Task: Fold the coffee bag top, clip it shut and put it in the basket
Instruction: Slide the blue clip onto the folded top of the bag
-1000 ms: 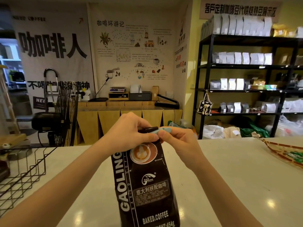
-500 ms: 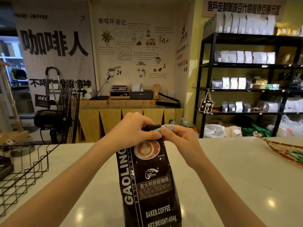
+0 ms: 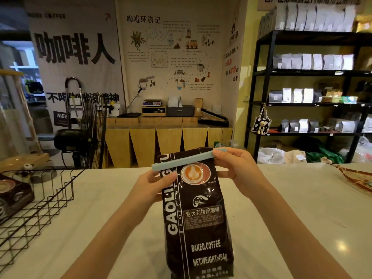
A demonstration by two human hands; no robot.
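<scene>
The pale blue sealing clip (image 3: 182, 162), hidden under the hands a moment ago, now spans the folded top of the coffee bag (image 3: 198, 214) standing on the bench (image 3: 291, 208). The left hand (image 3: 150, 187) grips the bag's upper edge; the right hand (image 3: 236, 168) pinches the clip's end. The wire basket (image 3: 40, 200) waits at left.

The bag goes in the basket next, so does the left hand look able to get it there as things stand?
Probably yes. The wire basket sits to the left on the same counter, its top open, with nothing between it and the left hand holding the coffee bag.
</scene>
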